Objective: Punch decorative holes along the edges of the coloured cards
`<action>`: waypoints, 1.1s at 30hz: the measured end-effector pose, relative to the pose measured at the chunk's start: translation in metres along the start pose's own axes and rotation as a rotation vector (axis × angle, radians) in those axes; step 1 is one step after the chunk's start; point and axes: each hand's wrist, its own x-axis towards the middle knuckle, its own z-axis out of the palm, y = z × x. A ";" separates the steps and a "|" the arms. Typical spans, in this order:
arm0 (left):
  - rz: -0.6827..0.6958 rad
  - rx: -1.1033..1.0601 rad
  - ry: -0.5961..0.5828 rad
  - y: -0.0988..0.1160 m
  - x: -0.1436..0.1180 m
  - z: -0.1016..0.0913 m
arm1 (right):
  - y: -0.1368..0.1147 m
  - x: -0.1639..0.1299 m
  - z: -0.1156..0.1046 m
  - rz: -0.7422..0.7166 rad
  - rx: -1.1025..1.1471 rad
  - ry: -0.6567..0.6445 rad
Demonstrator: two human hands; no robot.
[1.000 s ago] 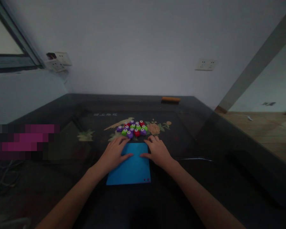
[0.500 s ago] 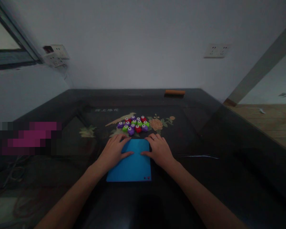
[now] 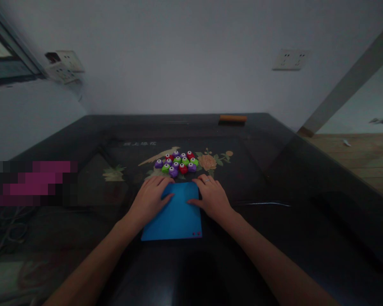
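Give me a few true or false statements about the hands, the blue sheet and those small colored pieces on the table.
1. Both hands rest on the blue sheet. True: left hand, right hand.
2. The colored pieces lie on the sheet. False: they sit beyond its far edge.
3. The sheet is red. False: it is blue.
4. An orange bar lies near the far edge of the dark table. True.

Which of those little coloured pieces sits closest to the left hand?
The purple piece at the cluster's front edge, just beyond the left hand; the others lie farther back or to the right.
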 end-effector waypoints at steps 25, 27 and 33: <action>-0.498 -0.820 -0.366 -0.031 0.001 -0.027 | -0.005 -0.001 -0.005 0.038 0.037 0.017; -0.476 -0.831 -0.395 -0.031 0.000 -0.029 | -0.006 -0.001 -0.006 0.045 0.039 0.019; -0.417 -0.739 -0.373 -0.031 -0.002 -0.028 | -0.005 -0.004 -0.008 0.005 0.054 0.046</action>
